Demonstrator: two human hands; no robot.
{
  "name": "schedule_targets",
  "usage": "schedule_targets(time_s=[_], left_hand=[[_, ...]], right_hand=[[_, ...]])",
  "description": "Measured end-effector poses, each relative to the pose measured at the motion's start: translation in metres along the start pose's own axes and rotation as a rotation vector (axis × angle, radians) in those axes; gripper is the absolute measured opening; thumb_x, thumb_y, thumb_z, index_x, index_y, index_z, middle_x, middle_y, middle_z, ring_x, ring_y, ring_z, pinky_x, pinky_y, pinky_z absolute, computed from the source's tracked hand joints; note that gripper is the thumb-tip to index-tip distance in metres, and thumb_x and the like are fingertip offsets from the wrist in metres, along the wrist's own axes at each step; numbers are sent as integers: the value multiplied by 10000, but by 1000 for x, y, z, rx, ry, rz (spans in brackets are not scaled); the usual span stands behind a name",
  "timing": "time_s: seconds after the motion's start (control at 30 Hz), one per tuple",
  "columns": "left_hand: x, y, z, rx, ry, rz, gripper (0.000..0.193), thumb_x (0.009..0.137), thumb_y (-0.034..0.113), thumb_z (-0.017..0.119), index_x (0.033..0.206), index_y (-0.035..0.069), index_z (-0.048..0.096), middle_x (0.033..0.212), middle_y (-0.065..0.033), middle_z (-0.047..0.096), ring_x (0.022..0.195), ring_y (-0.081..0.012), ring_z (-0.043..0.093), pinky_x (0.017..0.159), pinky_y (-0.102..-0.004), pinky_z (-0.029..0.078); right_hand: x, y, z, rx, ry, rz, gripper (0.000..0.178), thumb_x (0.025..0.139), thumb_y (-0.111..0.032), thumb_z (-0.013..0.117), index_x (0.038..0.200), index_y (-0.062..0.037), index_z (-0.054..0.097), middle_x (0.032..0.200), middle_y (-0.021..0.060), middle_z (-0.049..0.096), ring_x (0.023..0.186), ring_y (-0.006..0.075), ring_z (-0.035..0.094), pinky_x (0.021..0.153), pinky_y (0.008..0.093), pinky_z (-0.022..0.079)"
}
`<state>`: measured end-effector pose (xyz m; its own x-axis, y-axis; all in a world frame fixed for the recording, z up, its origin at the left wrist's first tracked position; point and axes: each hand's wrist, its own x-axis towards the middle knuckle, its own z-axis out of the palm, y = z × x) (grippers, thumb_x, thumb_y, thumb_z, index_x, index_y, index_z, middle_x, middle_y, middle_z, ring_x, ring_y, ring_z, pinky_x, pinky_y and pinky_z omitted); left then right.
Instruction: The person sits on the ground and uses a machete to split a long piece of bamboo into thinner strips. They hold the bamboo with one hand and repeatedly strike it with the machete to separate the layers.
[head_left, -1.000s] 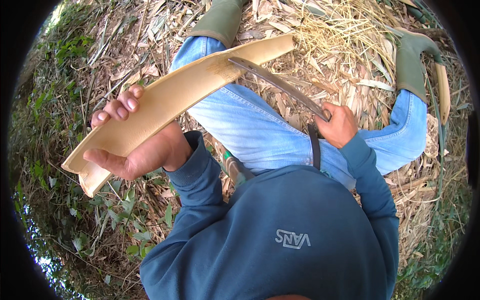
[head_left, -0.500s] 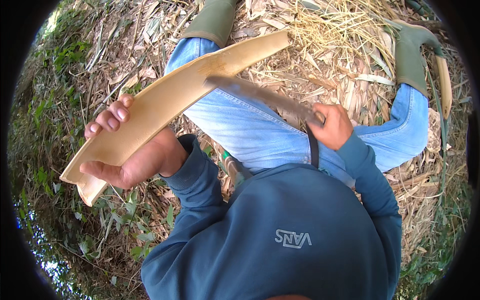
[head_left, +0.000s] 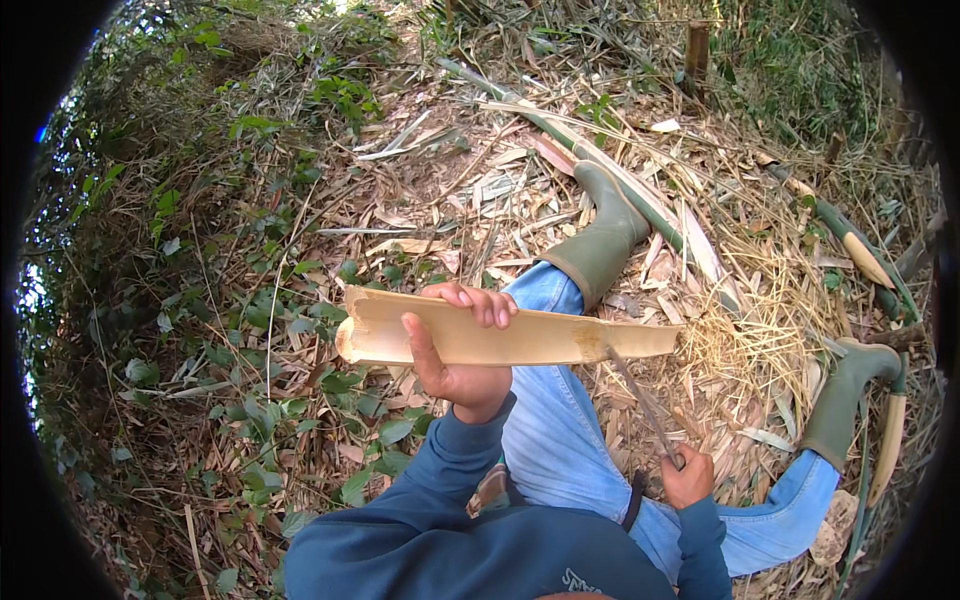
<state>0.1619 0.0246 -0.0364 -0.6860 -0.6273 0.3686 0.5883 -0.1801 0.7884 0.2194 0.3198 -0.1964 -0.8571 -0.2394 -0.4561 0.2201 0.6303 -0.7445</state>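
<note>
A split length of bamboo (head_left: 545,338), pale inside with a brownish node band near its right part, lies crosswise in front of me. My left hand (head_left: 468,387) grips it near its wide left end, thumb across the hollow face and fingers over the far edge. My right hand (head_left: 690,480) is closed around the handle of a long-bladed knife (head_left: 638,396). The blade slants up and left, its tip at the bamboo's near edge beside the node. Whether tip and bamboo touch is hard to tell. My fingers hide most of the handle.
Thin yellowish shavings (head_left: 745,350) are heaped beyond the bamboo's narrow end. My legs, in jeans and green boots (head_left: 600,235), are spread around the work. A long green bamboo pole (head_left: 640,205) lies on the leaf litter behind. Leafy undergrowth (head_left: 250,400) fills the left side.
The view has shifted, showing more ground ahead. The bamboo has gone from a steep slant to nearly level, still in my left hand. The knife now points more steeply upward.
</note>
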Motion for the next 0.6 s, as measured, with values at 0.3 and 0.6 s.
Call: schedule_targets(time_s=[0.3,0.6], left_hand=[[9,-3,14,-32,-26,-41,492,995,544,353,938,71,472,720,-62,442,662,-209,459,717,-394,416],[17,-8,21,-26,-28,-65,469,1002,528,350,944,78,473,728,-57,443,679,-203,459,728,-385,417]], right_hand=[[20,47,13,-70,100,55,247,755,-208,655,764,39,671,585,255,568,609,426,611,594,469,459],[34,54,21,42,62,24,273,755,-209,655,824,52,693,582,251,574,567,397,611,571,444,462]])
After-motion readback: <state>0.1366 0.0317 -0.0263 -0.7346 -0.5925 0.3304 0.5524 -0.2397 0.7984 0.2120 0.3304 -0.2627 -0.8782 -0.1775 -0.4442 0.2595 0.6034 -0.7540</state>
